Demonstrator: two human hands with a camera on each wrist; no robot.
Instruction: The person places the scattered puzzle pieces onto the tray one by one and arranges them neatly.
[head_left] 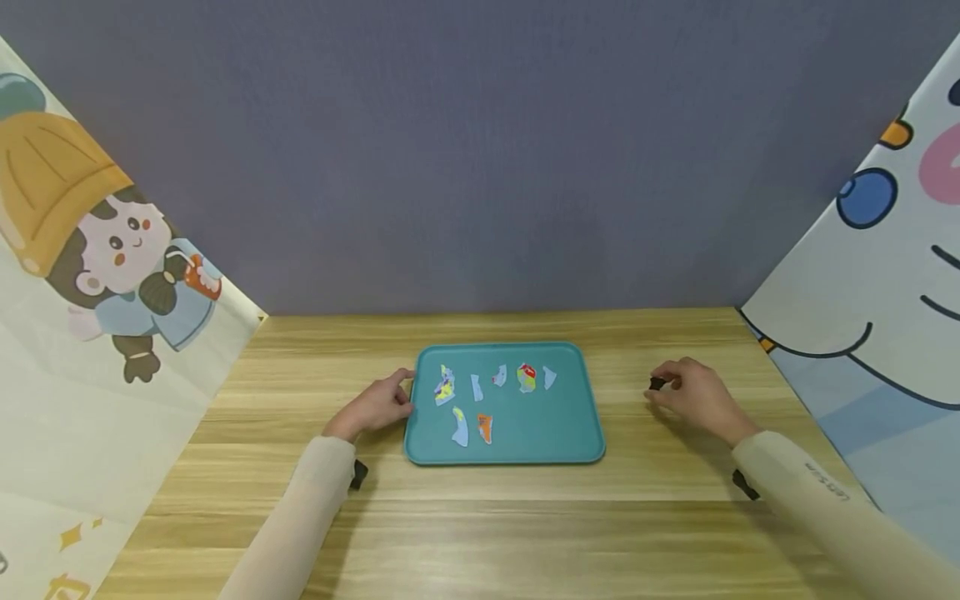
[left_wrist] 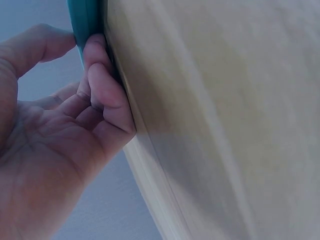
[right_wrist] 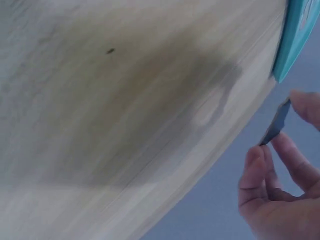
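Observation:
A teal tray (head_left: 540, 433) lies on the wooden table, bearing several flat, irregular fragments. Among them are an orange fragment (head_left: 486, 428), a red and yellow fragment (head_left: 527, 378) and a pale curved fragment (head_left: 461, 428). My left hand (head_left: 381, 404) grips the tray's left edge; in the left wrist view the thumb touches the teal rim (left_wrist: 86, 17) and the curled fingers rest against its side. Off to the right of the tray, my right hand (head_left: 692, 396) pinches a small, thin, dark-faced fragment (right_wrist: 276, 122) between thumb and fingertips, raised over the table.
Behind the wooden table (head_left: 525, 542) stands a grey-blue panel (head_left: 480, 167). Printed cartoon sheets flank it, one with a child in an orange hat (head_left: 67, 183) at left. Dark straps (head_left: 358, 475) show at both wrists.

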